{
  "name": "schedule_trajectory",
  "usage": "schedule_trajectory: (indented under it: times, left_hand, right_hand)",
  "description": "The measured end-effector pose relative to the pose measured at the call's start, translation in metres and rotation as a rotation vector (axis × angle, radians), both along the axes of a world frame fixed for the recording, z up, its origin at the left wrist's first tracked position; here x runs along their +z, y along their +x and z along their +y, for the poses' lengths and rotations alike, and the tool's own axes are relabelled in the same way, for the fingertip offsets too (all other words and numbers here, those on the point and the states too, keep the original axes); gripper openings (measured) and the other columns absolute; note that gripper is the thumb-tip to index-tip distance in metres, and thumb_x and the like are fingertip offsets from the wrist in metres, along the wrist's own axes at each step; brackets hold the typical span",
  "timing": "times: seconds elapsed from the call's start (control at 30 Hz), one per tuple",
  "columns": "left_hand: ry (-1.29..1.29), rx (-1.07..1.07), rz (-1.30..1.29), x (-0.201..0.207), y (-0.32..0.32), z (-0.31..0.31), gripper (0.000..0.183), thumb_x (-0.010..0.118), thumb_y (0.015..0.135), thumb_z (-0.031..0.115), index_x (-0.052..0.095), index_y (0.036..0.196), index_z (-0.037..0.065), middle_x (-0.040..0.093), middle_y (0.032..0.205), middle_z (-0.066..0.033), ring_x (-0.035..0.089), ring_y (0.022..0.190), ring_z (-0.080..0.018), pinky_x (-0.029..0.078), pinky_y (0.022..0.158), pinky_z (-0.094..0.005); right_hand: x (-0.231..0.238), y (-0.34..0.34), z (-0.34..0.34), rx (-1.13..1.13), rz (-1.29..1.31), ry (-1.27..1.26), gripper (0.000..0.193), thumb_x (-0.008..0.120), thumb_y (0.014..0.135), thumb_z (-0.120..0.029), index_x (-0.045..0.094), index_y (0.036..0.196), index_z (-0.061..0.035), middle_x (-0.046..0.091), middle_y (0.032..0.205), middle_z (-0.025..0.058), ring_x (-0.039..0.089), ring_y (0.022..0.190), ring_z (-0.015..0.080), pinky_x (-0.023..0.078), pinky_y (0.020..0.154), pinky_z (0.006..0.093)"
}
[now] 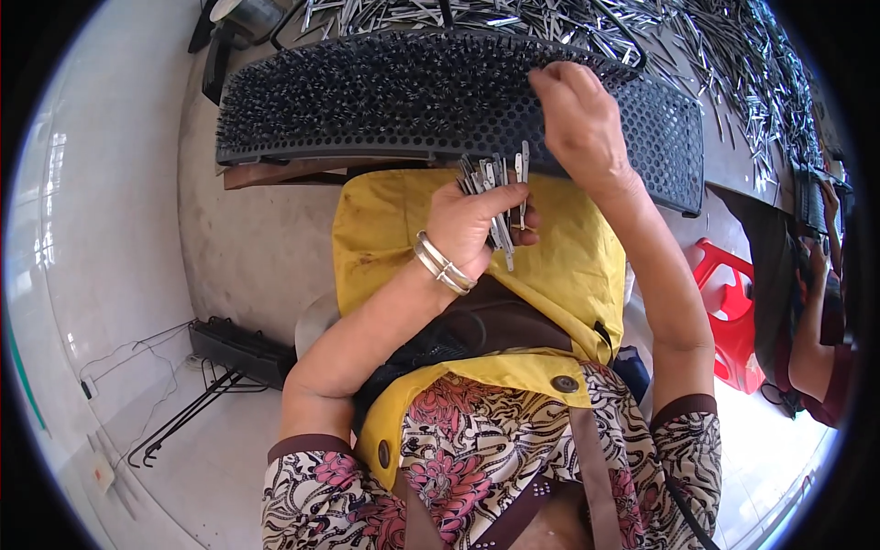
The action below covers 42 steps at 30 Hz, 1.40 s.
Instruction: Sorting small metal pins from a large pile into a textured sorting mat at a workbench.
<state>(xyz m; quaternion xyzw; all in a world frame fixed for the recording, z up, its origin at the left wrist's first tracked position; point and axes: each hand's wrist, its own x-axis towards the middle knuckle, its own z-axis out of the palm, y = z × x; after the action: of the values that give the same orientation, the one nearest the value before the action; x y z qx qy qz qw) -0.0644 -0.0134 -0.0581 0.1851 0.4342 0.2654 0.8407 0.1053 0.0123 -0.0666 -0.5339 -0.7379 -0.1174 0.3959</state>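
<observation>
A bundle of slim, flat silvery metal strips (498,206) with small holes is gripped in my left hand (466,223), above my yellow apron. The thumb lies across the strips, which stick out at both ends. My right hand (584,124) is raised over a long black perforated rack (665,142), its fingertips pinched together near the holes. Whatever sits in that pinch is too small or hidden to make out. Dark thin pieces (367,92) stand upright, packed densely over the rack's left and middle part. Toward its right end, bare round holes show.
Loose metal strips (724,55) lie heaped on the table beyond the rack. At the right, a red plastic stool (731,312) stands near another person's arm (811,339). A metal can (249,18) is at the upper left; a black rack (240,351) rests on the floor.
</observation>
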Motion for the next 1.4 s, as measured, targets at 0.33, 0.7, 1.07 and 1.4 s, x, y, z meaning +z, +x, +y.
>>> schedule_trajectory:
  times: [0.33,0.7,1.07,1.4]
  left_hand:
    - [0.038,-0.04,-0.052,0.009,0.001,0.0,0.011,0.062,0.076,0.002,0.057,0.085,0.0,0.06,0.075,-0.0098,0.061,0.061,-0.0225,0.053,0.05,-0.0356]
    - [-0.016,-0.02,-0.065,0.001,0.002,0.0,0.01,0.061,0.078,0.005,0.057,0.086,-0.001,0.06,0.077,-0.0125,0.062,0.066,-0.0256,0.054,0.054,-0.038]
    - [0.03,-0.063,-0.039,0.002,0.001,0.0,0.012,0.063,0.078,0.01,0.058,0.085,0.001,0.062,0.076,-0.0109,0.063,0.063,-0.0223,0.048,0.045,-0.0308]
    - [0.052,-0.081,-0.041,0.004,0.001,0.002,0.01,0.063,0.079,0.01,0.057,0.084,0.003,0.061,0.072,-0.0088,0.061,0.059,-0.0191,0.038,0.039,-0.0259]
  right_hand:
    - [0.025,-0.02,-0.053,0.06,1.036,-0.772,0.018,0.061,0.077,0.001,0.059,0.095,0.0034,0.062,0.076,0.0042,0.056,0.059,0.0078,0.046,0.051,0.0204]
    - [0.024,0.005,-0.019,-0.169,0.961,-0.083,0.018,0.062,0.077,0.003,0.058,0.094,0.0055,0.063,0.074,0.0073,0.059,0.061,0.0096,0.048,0.053,0.0197]
    - [0.011,0.008,0.001,-0.1,0.163,0.121,0.016,0.063,0.072,0.003,0.061,0.088,-0.0005,0.062,0.079,0.0118,0.061,0.068,0.0246,0.049,0.061,0.0277]
    - [-0.001,0.0,-0.015,-0.12,0.022,-0.053,0.015,0.064,0.072,-0.001,0.06,0.087,0.0008,0.059,0.082,0.0144,0.058,0.071,0.0299,0.048,0.063,0.0323]
